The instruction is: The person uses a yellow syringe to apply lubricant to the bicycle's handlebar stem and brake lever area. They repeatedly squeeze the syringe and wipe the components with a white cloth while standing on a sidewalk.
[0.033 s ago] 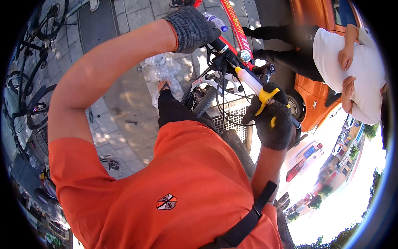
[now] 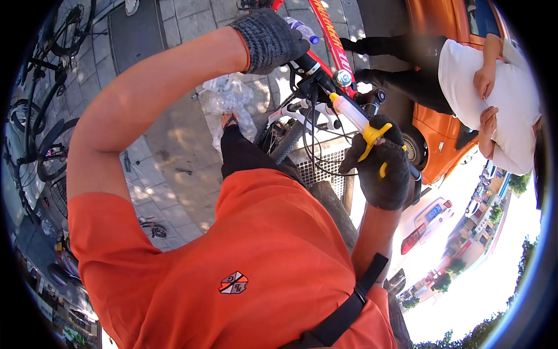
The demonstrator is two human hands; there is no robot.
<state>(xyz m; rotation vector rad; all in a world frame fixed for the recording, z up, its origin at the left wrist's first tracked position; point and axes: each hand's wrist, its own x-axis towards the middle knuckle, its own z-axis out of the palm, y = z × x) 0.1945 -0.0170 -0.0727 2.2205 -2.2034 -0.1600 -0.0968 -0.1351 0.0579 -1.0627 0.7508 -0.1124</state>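
Note:
My left hand [image 2: 270,42], in a dark grey knitted glove, is closed round the black grip [image 2: 305,63] at the left end of a bicycle handlebar. In my right hand [image 2: 381,168], also gloved, is a large clear syringe [image 2: 350,112] with a yellow finger flange and a yellowish tip. Its tip points at the brake lever assembly [image 2: 314,87] beside the grip; whether it connects there I cannot make out. The bicycle's red frame [image 2: 330,35] runs away from me, and thin black cables loop below the bar.
A person in a white top [image 2: 482,99] stands at the right, beside an orange car [image 2: 439,151]. Crumpled clear plastic [image 2: 226,96] lies on the paving near my foot. A plastic bottle [image 2: 302,29] is beyond my left hand. Several bicycles [image 2: 49,87] stand along the left.

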